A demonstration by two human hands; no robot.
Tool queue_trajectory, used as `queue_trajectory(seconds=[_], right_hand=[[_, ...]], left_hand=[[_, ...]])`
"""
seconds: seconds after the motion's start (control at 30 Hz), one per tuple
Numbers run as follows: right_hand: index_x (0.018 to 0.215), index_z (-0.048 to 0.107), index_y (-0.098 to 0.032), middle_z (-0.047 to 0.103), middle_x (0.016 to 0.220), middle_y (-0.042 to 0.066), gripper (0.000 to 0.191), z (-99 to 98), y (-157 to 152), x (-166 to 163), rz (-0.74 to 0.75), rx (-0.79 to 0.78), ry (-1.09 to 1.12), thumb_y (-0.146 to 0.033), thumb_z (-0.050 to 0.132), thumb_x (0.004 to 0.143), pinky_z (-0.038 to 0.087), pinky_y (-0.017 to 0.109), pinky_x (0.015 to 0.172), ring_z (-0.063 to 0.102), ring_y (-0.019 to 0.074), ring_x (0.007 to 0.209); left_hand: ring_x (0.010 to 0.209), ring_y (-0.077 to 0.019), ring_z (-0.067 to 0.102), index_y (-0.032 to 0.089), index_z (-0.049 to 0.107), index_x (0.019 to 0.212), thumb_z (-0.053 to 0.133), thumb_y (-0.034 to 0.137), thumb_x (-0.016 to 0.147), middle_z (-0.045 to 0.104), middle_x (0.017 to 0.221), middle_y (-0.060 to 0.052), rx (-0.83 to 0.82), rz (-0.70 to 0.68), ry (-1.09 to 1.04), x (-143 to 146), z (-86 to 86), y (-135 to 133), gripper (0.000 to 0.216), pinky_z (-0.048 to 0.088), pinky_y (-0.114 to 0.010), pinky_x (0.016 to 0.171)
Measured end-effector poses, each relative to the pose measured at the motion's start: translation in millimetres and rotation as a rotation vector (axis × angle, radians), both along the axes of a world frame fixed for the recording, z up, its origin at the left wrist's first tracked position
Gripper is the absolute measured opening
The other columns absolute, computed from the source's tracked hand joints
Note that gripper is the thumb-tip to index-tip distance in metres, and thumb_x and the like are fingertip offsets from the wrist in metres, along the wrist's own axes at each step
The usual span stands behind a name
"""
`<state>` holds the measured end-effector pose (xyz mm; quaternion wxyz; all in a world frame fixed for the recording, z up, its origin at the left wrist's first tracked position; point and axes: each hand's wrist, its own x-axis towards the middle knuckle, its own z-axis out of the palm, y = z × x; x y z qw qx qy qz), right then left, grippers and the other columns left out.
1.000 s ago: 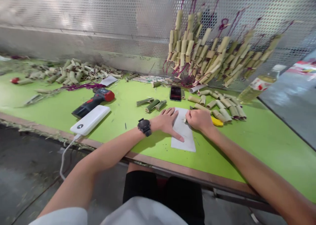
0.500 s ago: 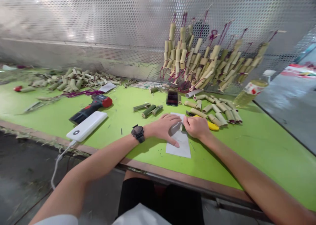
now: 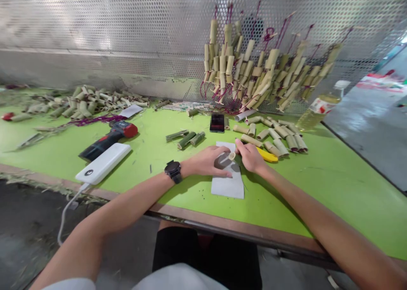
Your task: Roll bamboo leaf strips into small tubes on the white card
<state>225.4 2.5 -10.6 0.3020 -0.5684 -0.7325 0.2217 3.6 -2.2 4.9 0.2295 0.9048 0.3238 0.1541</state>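
Observation:
A white sheet of sandpaper-like paper (image 3: 227,184) lies on the green table (image 3: 333,184). My left hand (image 3: 208,160), a black watch on its wrist, curls over the sheet's upper half and lifts its edge. Just right of it, my right hand (image 3: 249,155) pinches a short pale bamboo tube (image 3: 231,156) and holds it against the curled paper. A yellow-handled tool (image 3: 267,155) lies on the table right behind my right hand.
Cut bamboo tubes (image 3: 280,139) lie in a row behind my hands; three green ones (image 3: 187,137) and a phone (image 3: 217,122) are nearby. Strung bamboo bundles (image 3: 254,73) hang on the perforated metal wall. A drill (image 3: 108,139), power bank (image 3: 103,163) and oil bottle (image 3: 318,110) also rest here.
My left hand went from lying flat on the sheet to curling its upper edge. My right hand brought the small bamboo tube into view against the paper.

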Motion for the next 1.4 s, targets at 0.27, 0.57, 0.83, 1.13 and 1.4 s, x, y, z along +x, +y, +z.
queue_trajectory(seconds=[0.27,0.57,0.83,1.13,1.4], right_hand=[[0.053,0.037,-0.026,0.044,0.052,-0.001,0.063,-3.3,9.7,3.4,0.012,-0.108,0.023,-0.066,0.027,0.102,0.037,0.033,0.066,0.044,0.0180,0.057],[0.052,0.036,-0.027,0.040,0.052,-0.002,0.061,-2.4,9.8,1.9,-0.010,-0.144,0.013,-0.060,0.027,0.103,0.034,0.033,0.065,0.042,0.0177,0.056],[0.053,0.038,-0.027,0.041,0.053,-0.001,0.061,-5.2,10.8,0.5,-0.054,-0.137,0.026,-0.060,0.030,0.103,0.033,0.034,0.065,0.041,0.0185,0.057],[0.053,0.031,-0.026,0.038,0.053,-0.001,0.064,-0.3,5.4,-0.6,-0.011,-0.143,0.013,-0.071,0.035,0.099,0.027,0.034,0.061,0.037,0.0166,0.057],[0.054,0.027,-0.026,0.034,0.051,-0.002,0.062,3.3,4.2,-3.1,0.023,-0.176,-0.084,-0.067,0.040,0.099,0.022,0.034,0.057,0.032,0.0144,0.053]], left_hand=[[0.101,-0.0287,0.067,0.022,0.057,0.133,0.071,0.065,0.090,0.068,0.116,-0.010,0.054,0.071,0.008,3.9,1.9,-4.9,0.063,0.053,-0.039,0.085],[0.116,-0.0243,0.066,0.024,0.067,0.112,0.067,0.043,0.100,0.072,0.120,-0.007,0.213,0.086,-0.160,5.2,-6.9,-3.1,0.023,0.054,-0.040,0.100],[0.098,-0.0212,0.070,0.019,0.073,0.096,0.072,0.026,0.099,0.077,0.103,-0.006,0.452,-0.035,-0.369,6.1,-22.1,7.5,0.008,0.059,-0.038,0.087],[0.098,-0.0208,0.068,0.020,0.071,0.091,0.070,0.021,0.099,0.072,0.104,-0.005,0.483,-0.016,-0.378,8.5,-23.1,6.2,0.008,0.058,-0.037,0.088],[0.094,-0.0202,0.063,0.020,0.072,0.095,0.062,0.027,0.103,0.061,0.109,-0.008,0.480,0.005,-0.327,5.5,-26.8,5.5,0.014,0.055,-0.034,0.080]])
